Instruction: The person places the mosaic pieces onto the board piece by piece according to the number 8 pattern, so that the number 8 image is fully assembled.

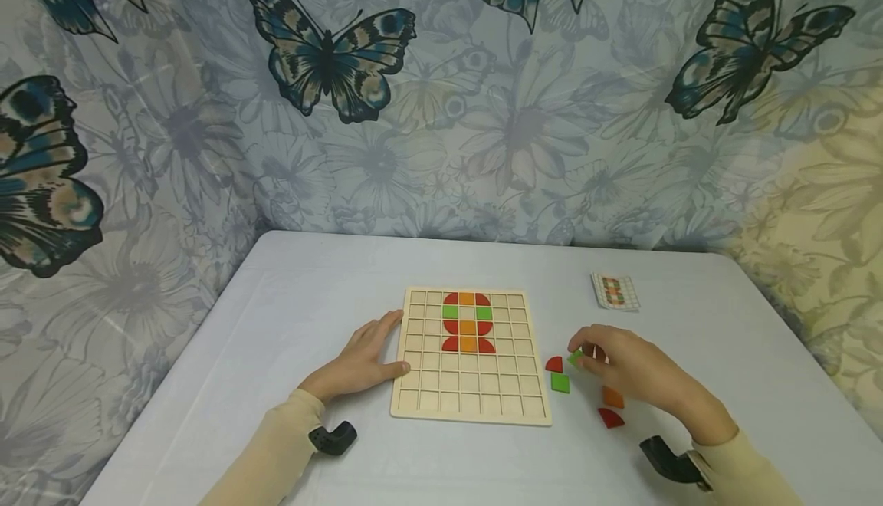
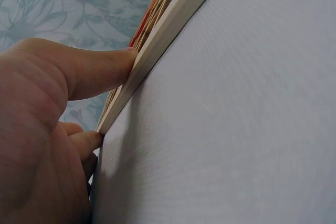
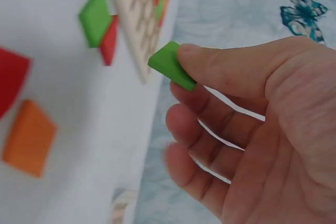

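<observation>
A wooden grid board (image 1: 469,391) lies on the table, with red, orange and green tiles set in its upper middle cells. My left hand (image 1: 359,360) rests along the board's left edge, fingers extended; in the left wrist view its thumb (image 2: 102,72) touches the wooden rim. Right of the board, my right hand (image 1: 631,364) pinches a green tile (image 3: 170,65) between thumb and fingertips, raised off the table. Below and beside that hand lie a green square tile (image 1: 560,382), a red quarter-round tile (image 1: 554,364), an orange tile (image 1: 612,397) and another red quarter-round tile (image 1: 610,418).
A small stack of pattern cards (image 1: 616,293) lies at the back right of the white table (image 1: 331,276). Butterfly-patterned cloth (image 1: 428,146) hangs behind and beside the table. Each wrist carries a black camera mount (image 1: 334,438).
</observation>
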### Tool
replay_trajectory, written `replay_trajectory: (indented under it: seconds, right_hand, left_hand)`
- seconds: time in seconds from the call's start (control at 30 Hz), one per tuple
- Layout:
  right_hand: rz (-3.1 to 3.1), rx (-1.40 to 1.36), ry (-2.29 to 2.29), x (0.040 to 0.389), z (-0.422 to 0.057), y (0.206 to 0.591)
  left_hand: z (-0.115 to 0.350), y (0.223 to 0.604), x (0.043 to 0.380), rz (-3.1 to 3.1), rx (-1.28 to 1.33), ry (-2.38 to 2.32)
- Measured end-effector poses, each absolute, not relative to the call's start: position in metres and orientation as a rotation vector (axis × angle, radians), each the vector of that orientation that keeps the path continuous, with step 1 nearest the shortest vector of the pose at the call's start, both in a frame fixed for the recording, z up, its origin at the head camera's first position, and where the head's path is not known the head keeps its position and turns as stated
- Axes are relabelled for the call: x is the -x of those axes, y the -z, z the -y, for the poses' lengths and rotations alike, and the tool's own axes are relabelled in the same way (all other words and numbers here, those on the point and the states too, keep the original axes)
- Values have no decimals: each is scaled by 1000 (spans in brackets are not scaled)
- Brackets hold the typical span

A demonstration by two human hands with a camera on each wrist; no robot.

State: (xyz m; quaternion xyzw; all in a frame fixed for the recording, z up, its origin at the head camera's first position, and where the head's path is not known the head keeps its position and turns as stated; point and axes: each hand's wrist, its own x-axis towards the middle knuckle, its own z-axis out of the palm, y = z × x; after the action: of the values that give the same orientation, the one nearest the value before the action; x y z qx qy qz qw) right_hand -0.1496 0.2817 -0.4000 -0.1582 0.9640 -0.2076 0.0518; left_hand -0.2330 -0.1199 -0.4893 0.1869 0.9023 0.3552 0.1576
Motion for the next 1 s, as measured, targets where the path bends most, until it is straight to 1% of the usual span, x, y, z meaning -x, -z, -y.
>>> replay_trajectory:
  seconds: [0.2,0.53,0.87,1.0]
  right_hand:
    - [-2956,549,662,159,-272,387]
    - [-3086,660,628,169,-250,377]
    - [-3045,619,709,175,-235,367]
    - [-3021,642,749,180,-228,363]
  left_hand:
    - [121,490,233,-2571,-519,-1028]
    - [120,488,233,-2558,-522,-1043]
    - [118,486,232,-2566,-518,-1037]
    - [118,485,231,-2566,-520,-1038]
